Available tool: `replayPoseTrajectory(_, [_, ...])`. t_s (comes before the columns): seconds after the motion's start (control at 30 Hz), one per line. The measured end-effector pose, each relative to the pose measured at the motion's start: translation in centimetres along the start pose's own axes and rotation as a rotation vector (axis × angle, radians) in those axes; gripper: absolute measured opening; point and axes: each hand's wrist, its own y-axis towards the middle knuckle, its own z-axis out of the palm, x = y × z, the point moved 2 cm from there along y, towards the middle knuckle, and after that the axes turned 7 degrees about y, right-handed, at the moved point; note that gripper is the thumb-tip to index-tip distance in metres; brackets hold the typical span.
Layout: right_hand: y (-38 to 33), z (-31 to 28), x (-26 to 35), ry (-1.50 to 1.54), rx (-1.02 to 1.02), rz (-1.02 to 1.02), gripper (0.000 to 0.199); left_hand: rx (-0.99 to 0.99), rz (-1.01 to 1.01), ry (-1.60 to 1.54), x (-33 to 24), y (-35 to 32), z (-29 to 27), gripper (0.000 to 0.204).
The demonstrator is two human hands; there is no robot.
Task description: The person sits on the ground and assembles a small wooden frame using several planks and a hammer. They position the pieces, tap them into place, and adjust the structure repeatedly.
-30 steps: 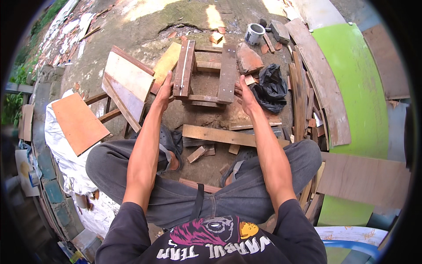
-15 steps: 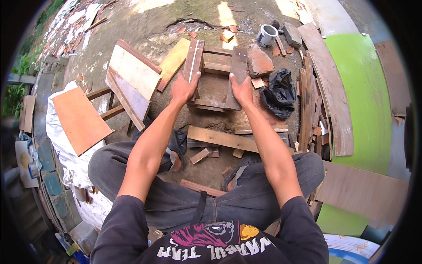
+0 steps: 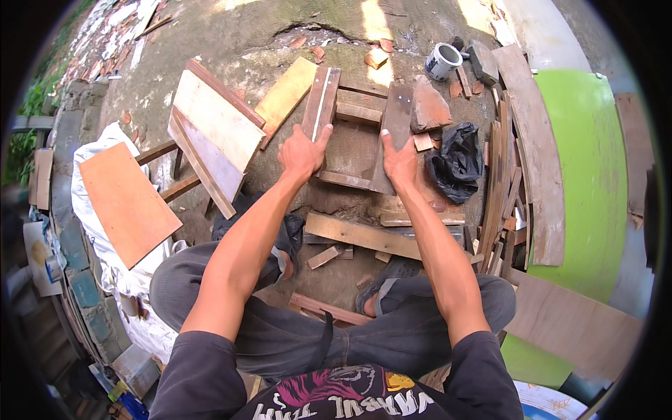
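Note:
Both arms reach forward to a small wooden frame (image 3: 397,115), made of two dark side boards joined by crosspieces. My left hand (image 3: 304,152) is closed round the near part of its left board, thumb lying on top beside a pale stripe. On the right board my right hand (image 3: 400,161) grips the outer edge, thumb up on the face. The fingers under both boards are mostly hidden. Nearer to me, below the frame, lies a long light-brown plank (image 3: 360,234) with short wood offcuts (image 3: 324,257) beside it.
Left of the frame stand a yellowish board (image 3: 288,94) and a tilted wooden piece with pale panels (image 3: 213,119). An orange-brown panel (image 3: 129,203) rests on white sacking. To the right are a brick chunk (image 3: 430,105), black plastic bag (image 3: 455,164), paint can (image 3: 443,61) and stacked wood strips (image 3: 495,175).
The view has shifted a little, so the frame and its surroundings appear slightly farther right and lower. Both hands keep their hold on the side boards.

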Motion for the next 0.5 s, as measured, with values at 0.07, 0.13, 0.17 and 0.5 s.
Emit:
replayPoseTrajectory(0.07, [0.1,0.1,0.3,-0.019,0.000,0.004,0.071,-0.009,0.001,0.003,0.1,0.1,0.1,0.082])
replayPoseTrajectory(0.13, [-0.1,0.2,-0.1,0.018,-0.019,-0.019,0.072,-0.004,0.002,0.001,-0.2,-0.4,-0.3,0.082])
replayPoseTrajectory(0.17, [-0.1,0.1,-0.3,0.037,-0.028,-0.030,0.072,0.004,0.000,-0.002,-0.4,-0.6,-0.4,0.082])
replayPoseTrajectory(0.5, [0.1,0.5,-1.6,0.053,-0.021,-0.011,0.072,0.033,-0.021,0.003,-0.2,-0.6,-0.4,0.081])
